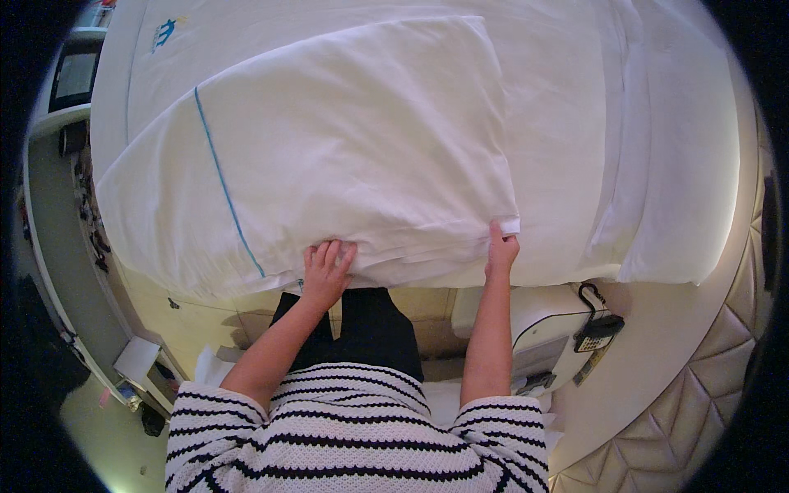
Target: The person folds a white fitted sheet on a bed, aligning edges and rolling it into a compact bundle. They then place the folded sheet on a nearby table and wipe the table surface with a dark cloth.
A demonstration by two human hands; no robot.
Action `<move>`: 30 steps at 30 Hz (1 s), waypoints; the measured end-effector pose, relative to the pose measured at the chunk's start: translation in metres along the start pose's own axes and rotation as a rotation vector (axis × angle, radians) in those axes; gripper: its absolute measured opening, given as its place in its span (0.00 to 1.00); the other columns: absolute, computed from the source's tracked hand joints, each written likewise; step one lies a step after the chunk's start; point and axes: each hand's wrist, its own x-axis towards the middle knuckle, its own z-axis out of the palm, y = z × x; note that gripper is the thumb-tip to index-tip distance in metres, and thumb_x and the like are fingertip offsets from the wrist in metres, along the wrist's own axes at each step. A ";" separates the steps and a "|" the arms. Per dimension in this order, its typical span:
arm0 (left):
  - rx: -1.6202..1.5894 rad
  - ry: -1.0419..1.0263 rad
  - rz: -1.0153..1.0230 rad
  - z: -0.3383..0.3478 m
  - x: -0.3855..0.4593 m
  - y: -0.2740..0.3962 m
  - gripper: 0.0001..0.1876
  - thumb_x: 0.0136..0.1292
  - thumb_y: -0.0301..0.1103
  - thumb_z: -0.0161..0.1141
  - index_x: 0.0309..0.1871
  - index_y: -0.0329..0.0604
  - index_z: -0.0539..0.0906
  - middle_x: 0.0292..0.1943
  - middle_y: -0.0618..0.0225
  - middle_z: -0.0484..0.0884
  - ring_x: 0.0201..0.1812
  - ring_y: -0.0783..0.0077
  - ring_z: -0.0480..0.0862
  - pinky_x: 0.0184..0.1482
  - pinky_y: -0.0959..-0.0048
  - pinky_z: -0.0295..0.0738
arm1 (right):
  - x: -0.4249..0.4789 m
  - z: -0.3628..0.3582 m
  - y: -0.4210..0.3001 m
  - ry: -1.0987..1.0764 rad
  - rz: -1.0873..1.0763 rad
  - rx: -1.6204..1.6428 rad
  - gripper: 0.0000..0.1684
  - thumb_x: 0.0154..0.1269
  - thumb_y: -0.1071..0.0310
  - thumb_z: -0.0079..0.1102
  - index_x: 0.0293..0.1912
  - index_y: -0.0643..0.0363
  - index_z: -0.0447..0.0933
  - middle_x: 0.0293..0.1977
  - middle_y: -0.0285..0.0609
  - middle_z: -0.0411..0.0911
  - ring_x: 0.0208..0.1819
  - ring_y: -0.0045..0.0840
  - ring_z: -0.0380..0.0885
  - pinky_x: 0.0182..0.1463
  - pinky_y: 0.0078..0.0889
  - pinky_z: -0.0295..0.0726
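Note:
A white pillow in a white pillowcase (pixel 357 142) with a thin blue line near its left end lies on the bed at the near side. My left hand (pixel 328 265) rests on its near edge, fingers bent into the cloth; whether they grip it is hard to tell. At the right near corner, my right hand (pixel 502 249) pinches the cloth between thumb and fingers. Beneath lies the white bed cover (pixel 555 123), which bears a blue printed mark at the upper left.
A white bedside table (pixel 542 320) with a black corded telephone (pixel 598 333) stands at the lower right, beside a quilted headboard panel (pixel 703 382). On the left are a shelf unit (pixel 55 185) and a small white stool or stand (pixel 138 363).

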 end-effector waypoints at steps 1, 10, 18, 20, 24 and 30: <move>0.032 -0.005 -0.005 0.006 0.005 -0.002 0.18 0.43 0.31 0.57 0.42 0.47 0.72 0.38 0.64 0.70 0.42 0.62 0.71 0.42 0.62 0.66 | 0.003 -0.002 0.000 0.015 0.019 -0.041 0.17 0.54 0.66 0.61 0.41 0.68 0.74 0.32 0.37 0.76 0.33 0.19 0.71 0.39 0.22 0.69; -0.258 -0.109 -0.106 0.016 -0.032 -0.014 0.11 0.48 0.30 0.54 0.38 0.46 0.72 0.34 0.64 0.71 0.38 0.62 0.72 0.39 0.67 0.68 | 0.025 -0.007 0.021 0.261 -0.375 -0.631 0.22 0.50 0.63 0.64 0.42 0.66 0.72 0.32 0.37 0.75 0.34 0.21 0.70 0.40 0.23 0.69; -1.429 0.555 -1.987 0.020 -0.087 -0.028 0.18 0.55 0.45 0.59 0.45 0.48 0.70 0.41 0.67 0.73 0.41 0.69 0.72 0.36 0.67 0.72 | 0.066 -0.004 -0.042 -0.509 0.264 -0.321 0.32 0.47 0.62 0.67 0.50 0.63 0.66 0.39 0.42 0.73 0.39 0.26 0.73 0.44 0.29 0.71; -1.579 0.748 -2.036 0.019 -0.086 -0.044 0.21 0.54 0.46 0.60 0.46 0.49 0.69 0.41 0.66 0.73 0.40 0.68 0.72 0.37 0.66 0.72 | 0.060 0.008 -0.051 -0.551 0.223 -0.256 0.31 0.47 0.65 0.67 0.50 0.64 0.65 0.39 0.42 0.74 0.39 0.27 0.73 0.45 0.31 0.72; -1.690 0.767 -1.957 0.036 -0.118 -0.069 0.22 0.51 0.46 0.63 0.48 0.50 0.70 0.40 0.68 0.74 0.41 0.68 0.73 0.40 0.66 0.70 | 0.023 -0.001 -0.106 -0.351 0.051 0.081 0.29 0.47 0.72 0.65 0.49 0.65 0.65 0.40 0.44 0.74 0.40 0.30 0.74 0.45 0.36 0.73; -1.772 0.742 -1.988 0.051 -0.138 -0.081 0.19 0.53 0.40 0.61 0.47 0.49 0.72 0.41 0.66 0.76 0.44 0.65 0.73 0.46 0.61 0.67 | 0.045 -0.052 -0.040 -0.242 -0.061 -0.347 0.37 0.48 0.67 0.67 0.54 0.72 0.60 0.44 0.48 0.71 0.43 0.29 0.70 0.49 0.27 0.69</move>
